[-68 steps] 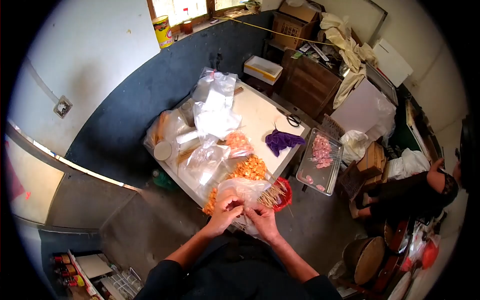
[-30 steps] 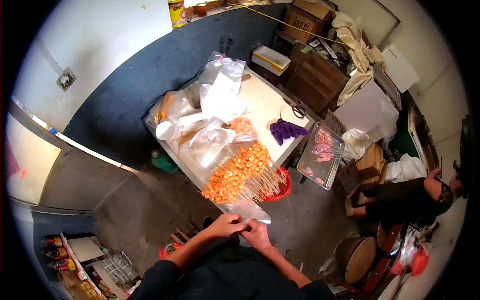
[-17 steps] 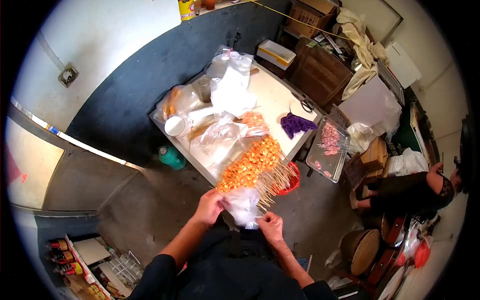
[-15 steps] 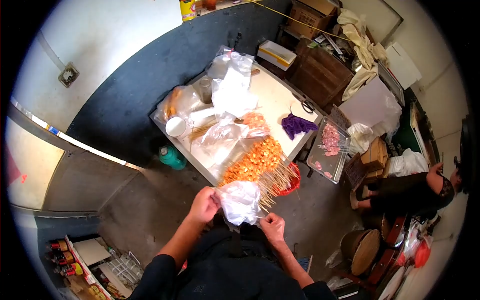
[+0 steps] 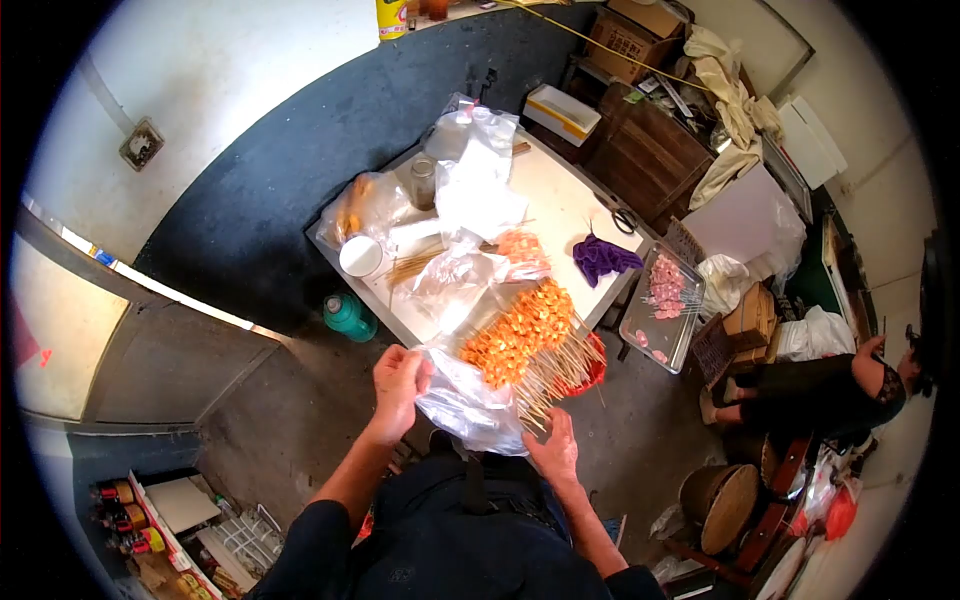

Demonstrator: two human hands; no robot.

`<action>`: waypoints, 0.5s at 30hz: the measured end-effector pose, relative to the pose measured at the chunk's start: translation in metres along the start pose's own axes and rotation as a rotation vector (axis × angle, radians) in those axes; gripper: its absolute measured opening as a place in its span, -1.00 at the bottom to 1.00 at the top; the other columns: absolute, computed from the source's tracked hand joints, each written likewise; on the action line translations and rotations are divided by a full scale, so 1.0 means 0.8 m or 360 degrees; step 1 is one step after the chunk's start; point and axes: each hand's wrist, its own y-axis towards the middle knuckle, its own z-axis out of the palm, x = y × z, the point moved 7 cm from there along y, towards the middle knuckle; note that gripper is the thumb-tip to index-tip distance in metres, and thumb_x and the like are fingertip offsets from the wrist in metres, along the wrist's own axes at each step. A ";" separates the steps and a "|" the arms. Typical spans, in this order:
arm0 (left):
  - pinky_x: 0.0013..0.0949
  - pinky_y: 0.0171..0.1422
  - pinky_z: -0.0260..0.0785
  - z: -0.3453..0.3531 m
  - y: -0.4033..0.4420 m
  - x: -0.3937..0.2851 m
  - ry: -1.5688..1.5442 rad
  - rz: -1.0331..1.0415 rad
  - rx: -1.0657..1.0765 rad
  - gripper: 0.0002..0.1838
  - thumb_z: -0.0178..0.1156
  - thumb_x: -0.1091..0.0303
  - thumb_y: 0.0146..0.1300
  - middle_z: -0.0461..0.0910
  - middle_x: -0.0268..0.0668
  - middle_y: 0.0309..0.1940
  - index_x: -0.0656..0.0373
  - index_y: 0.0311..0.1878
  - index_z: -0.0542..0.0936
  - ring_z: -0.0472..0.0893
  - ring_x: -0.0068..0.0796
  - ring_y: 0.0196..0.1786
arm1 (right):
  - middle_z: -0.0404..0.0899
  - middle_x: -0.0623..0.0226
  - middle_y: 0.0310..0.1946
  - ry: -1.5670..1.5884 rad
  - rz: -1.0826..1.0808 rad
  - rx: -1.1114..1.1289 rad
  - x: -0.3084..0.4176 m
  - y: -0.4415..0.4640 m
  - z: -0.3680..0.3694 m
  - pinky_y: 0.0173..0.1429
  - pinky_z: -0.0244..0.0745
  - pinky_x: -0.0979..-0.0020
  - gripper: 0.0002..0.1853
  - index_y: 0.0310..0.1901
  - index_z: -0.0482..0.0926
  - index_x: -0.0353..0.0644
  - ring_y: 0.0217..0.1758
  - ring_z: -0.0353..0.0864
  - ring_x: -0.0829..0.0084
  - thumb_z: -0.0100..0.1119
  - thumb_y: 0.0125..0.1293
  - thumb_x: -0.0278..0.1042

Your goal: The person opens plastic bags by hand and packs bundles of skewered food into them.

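Observation:
Between my hands a clear plastic bag (image 5: pixel 468 405) is spread at the near edge of the white table (image 5: pixel 560 190). My left hand (image 5: pixel 400 385) is closed on the bag's left side. At its lower right edge, my right hand (image 5: pixel 553 448) grips the bag with bent fingers, close to the stick ends. Just beyond the bag lies a big pile of orange skewers (image 5: pixel 515 335), their bare sticks pointing right and toward me. Behind the pile are pink skewers (image 5: pixel 522 252) in plastic and another crumpled clear bag (image 5: pixel 455 280).
A purple cloth (image 5: pixel 603 259) and scissors (image 5: pixel 624 221) lie on the table's right part. Beside it stands a metal tray (image 5: pixel 660 325) with pink meat skewers. A red basin (image 5: pixel 594 365) shows under the sticks. A green bottle (image 5: pixel 350 316) is left of the table. Another person (image 5: pixel 810 390) is at right.
My hands have drawn apart, stretching the bunched bag out wide. My left hand has risen toward the table, and the bag now lies against the near end of the orange skewers.

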 end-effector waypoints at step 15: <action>-0.34 -0.27 0.42 0.054 -0.043 -0.009 0.1854 0.0975 0.1052 -0.81 0.27 0.49 0.04 0.53 -0.23 -0.31 0.17 -0.28 0.48 0.57 -0.32 -0.32 | 0.65 0.23 -0.52 0.0677 0.0438 0.0097 0.010 0.024 0.035 -0.40 0.52 0.39 -0.84 -0.20 0.58 -0.27 -0.58 0.61 0.43 0.04 0.26 -0.44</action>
